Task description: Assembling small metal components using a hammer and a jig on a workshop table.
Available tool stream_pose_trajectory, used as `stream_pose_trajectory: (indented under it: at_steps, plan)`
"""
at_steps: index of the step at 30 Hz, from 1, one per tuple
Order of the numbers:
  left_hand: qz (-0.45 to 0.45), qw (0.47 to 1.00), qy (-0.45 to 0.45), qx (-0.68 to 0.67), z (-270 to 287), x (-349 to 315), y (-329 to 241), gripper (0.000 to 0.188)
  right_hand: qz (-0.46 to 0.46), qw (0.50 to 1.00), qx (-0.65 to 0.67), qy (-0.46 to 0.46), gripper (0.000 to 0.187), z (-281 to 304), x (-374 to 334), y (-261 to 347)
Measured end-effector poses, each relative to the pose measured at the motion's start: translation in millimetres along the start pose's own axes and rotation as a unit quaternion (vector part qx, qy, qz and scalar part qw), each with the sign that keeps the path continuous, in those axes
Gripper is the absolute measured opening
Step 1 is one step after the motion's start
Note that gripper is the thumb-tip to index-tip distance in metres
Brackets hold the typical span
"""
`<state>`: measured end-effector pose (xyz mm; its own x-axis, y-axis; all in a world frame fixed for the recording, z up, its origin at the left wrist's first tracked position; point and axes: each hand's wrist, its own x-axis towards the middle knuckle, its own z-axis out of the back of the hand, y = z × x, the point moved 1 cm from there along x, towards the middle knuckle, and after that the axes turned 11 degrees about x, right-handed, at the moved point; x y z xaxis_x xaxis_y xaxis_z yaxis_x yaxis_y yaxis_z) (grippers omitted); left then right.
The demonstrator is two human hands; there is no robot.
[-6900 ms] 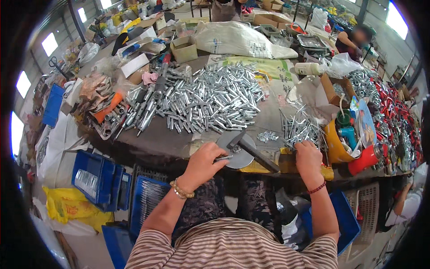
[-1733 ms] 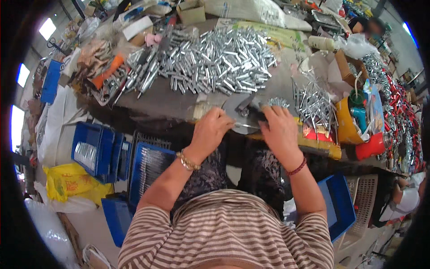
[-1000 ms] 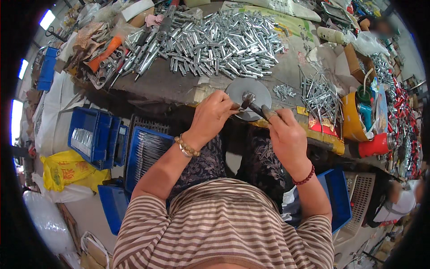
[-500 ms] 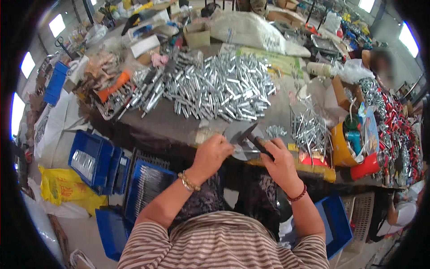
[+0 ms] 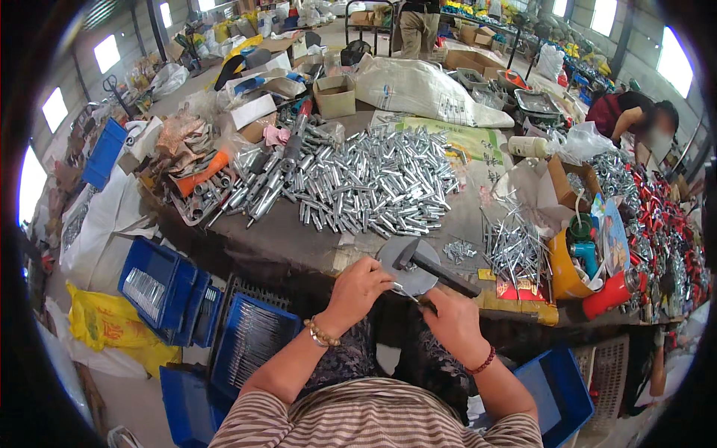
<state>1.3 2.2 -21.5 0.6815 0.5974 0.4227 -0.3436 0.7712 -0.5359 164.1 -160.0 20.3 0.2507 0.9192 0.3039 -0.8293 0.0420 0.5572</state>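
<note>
Both of my hands are closed on a thin metal rod (image 5: 406, 293), held slantwise over the table's front edge. My left hand (image 5: 358, 292) pinches its upper left end, and my right hand (image 5: 452, 322) has its fingers at the lower right end. Just beyond them, a hammer (image 5: 447, 275) with a dark handle lies across a round grey metal plate (image 5: 389, 256). A small heap of short metal pins (image 5: 458, 251) is right of the plate. Farther back spreads a big pile of shiny metal tubes (image 5: 381, 179).
Thin metal rods (image 5: 515, 250) are heaped to the right, beside a yellow container (image 5: 565, 263) and a red bottle (image 5: 614, 296). Blue trays (image 5: 250, 340) with metal pieces stand lower left. Another blue tray (image 5: 560, 396) is lower right. A person (image 5: 631, 116) bends over at the far right.
My right hand has let go of the hammer, which now lies on the round plate. That hand has come down and closed on the rod. The view has tilted up.
</note>
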Motion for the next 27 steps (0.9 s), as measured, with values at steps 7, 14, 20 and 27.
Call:
stream_pose_trajectory:
  at_steps: [7, 14, 20, 27]
  plan:
    - [0.083, 0.99, -0.086, -0.072, -7.0, -26.2, -15.1, 0.03, -0.075, 0.966, 0.247, 0.032, 0.024, -16.2, -8.4, -1.1]
    - [0.27, 0.879, 0.0, -0.392, -23.4, -29.4, -24.8, 0.051, -0.23, 0.906, 0.343, 0.089, 0.019, -21.8, -12.0, 9.6]
    - [0.294, 0.843, 0.012, -0.45, -17.1, -36.6, -26.5, 0.055, -0.226, 0.906, 0.346, 0.093, 0.022, -30.2, -15.8, 23.1]
    - [0.302, 0.836, -0.034, -0.457, -1.1, -52.9, -15.2, 0.058, -0.211, 0.92, 0.312, 0.107, 0.025, -40.6, -14.2, 40.4]
